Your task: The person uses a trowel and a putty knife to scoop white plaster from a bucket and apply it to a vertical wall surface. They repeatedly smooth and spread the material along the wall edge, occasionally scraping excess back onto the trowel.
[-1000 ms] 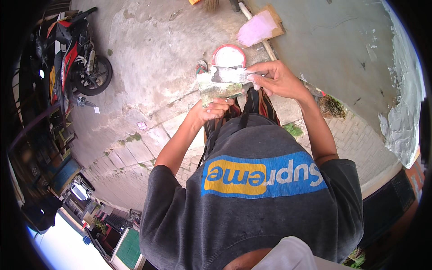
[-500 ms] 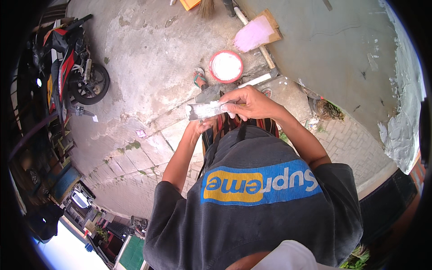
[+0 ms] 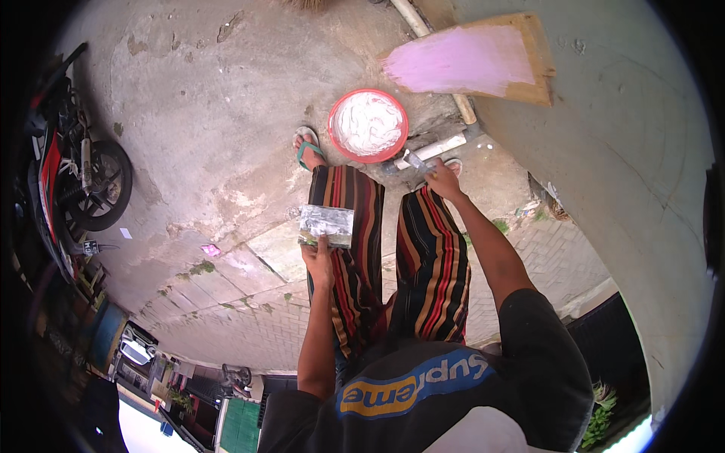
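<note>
My left hand (image 3: 320, 264) grips a flat rectangular putty plate (image 3: 327, 217), smeared white and grey, in front of my left thigh. Its thumb presses on the plate's near edge. Closed around a small putty knife (image 3: 417, 161), my right hand (image 3: 445, 181) reaches down past my right knee. The knife's blade points toward a red round basin (image 3: 368, 159) on the ground, just right of its rim and apart from the contents. Thick white paste (image 3: 368, 123) with swirled ridges fills the basin.
A wooden board (image 3: 541, 64) coated in pink leans near the grey wall (image 3: 604, 143) at right. A white pipe piece (image 3: 434, 150) lies beside the basin. My sandaled left foot (image 3: 308, 151) stands left of it. A motorcycle (image 3: 83, 170) is parked far left.
My hands have moved apart from together at my waist. The right one has gone down toward the basin with the knife; the left holds the plate lower. The view has shifted, showing my striped trousers.
</note>
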{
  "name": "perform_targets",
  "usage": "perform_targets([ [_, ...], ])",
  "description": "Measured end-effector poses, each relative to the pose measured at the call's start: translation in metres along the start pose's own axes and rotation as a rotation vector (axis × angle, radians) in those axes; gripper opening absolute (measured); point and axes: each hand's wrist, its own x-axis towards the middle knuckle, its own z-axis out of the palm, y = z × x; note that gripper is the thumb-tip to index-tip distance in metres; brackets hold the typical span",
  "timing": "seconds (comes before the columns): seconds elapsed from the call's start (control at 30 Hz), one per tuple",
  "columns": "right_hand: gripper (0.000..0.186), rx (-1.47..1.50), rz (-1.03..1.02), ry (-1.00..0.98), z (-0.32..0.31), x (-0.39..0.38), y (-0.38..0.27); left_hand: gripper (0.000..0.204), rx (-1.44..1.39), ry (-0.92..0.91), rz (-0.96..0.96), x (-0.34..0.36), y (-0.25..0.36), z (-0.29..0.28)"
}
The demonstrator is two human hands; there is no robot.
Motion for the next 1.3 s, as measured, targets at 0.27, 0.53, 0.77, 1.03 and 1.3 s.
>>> perform_targets([
  [0.27,0.030,-0.128,-0.179,0.193,0.062,0.130,-0.026,0.022,0.188,-0.066,-0.037,0.005,-0.003,0.001],
  [0.53,0.034,-0.378,-0.262,0.646,0.054,0.109,-0.047,0.018,0.268,-0.045,-0.022,0.014,0.011,0.003],
  [0.77,0.081,0.916,0.149,-0.437,-0.008,-0.125,-0.105,0.026,-0.252,-0.267,-0.375,-0.016,0.042,0.055],
  [1.03,0.052,0.712,-0.411,0.514,-0.157,-0.343,-0.188,0.033,-0.429,-1.129,-0.432,-0.167,0.163,0.165],
  [1.3,0.022,0.335,-0.717,1.222,-0.260,-0.484,-0.191,0.028,-0.049,-1.630,0.124,-0.311,0.197,0.192],
])
